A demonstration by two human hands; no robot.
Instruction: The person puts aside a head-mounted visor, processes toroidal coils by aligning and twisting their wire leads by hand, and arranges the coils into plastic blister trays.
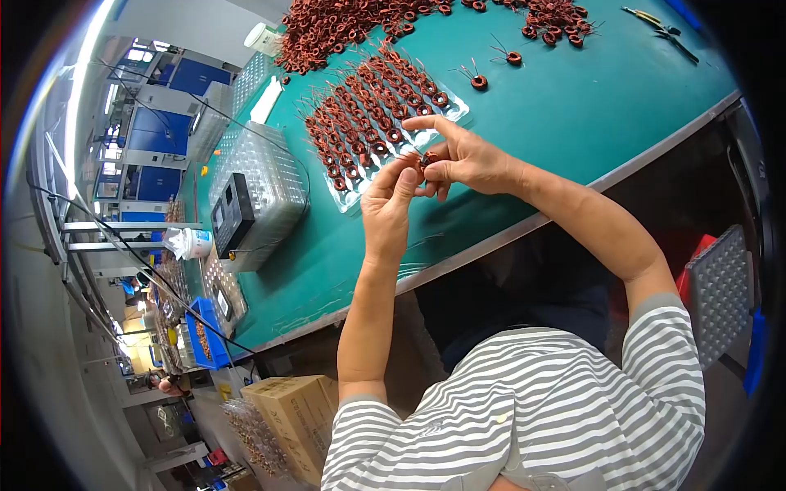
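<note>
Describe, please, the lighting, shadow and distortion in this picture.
Head view: wide-lens distortion, black corners; the lamp tube glares white. Same head view: soft shadow on the table near the hands; the held ring lacks clear detail.

The table (589, 106) has a smooth green top with a pale edge strip. On it lie a clear plastic tray (350, 203) filled with rows of wire-wound ring coils (379, 149), a large heap of coils (344, 24), a smaller heap (565, 23), two loose coils (479, 83), yellow-handled pliers (665, 31) and a stack of clear trays (274, 196).
</note>
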